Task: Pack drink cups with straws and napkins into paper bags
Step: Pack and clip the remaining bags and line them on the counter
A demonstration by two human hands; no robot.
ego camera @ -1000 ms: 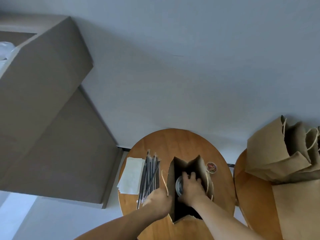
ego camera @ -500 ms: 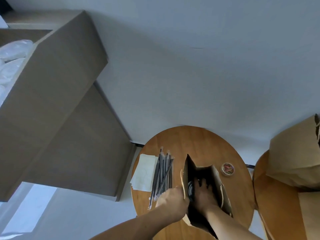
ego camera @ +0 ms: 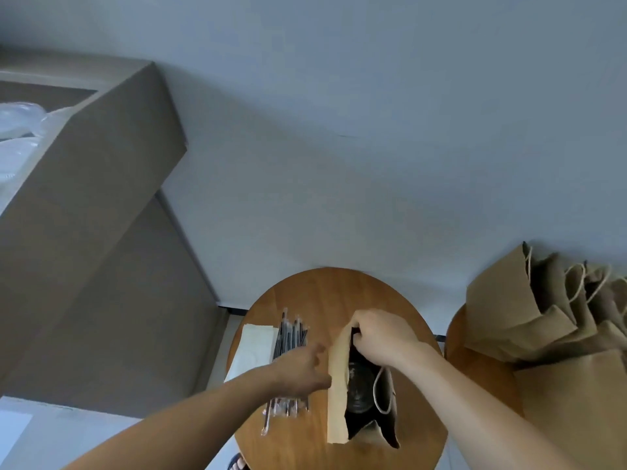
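A round wooden table (ego camera: 339,293) stands by the wall, with a heap of spare bags (ego camera: 522,317) off to the right. On it an open paper bag (ego camera: 337,388) holds a dark cup (ego camera: 359,388). The right hand (ego camera: 383,337) clutches the bag's far rim. The left hand (ego camera: 302,368) is curled over the straws (ego camera: 288,334), which lie beside the napkins (ego camera: 252,347); I can't tell whether it grasps any.

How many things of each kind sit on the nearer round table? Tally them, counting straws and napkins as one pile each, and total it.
paper bag: 1
cup, inside the bag: 1
straw pile: 1
napkin pile: 1
Total: 4
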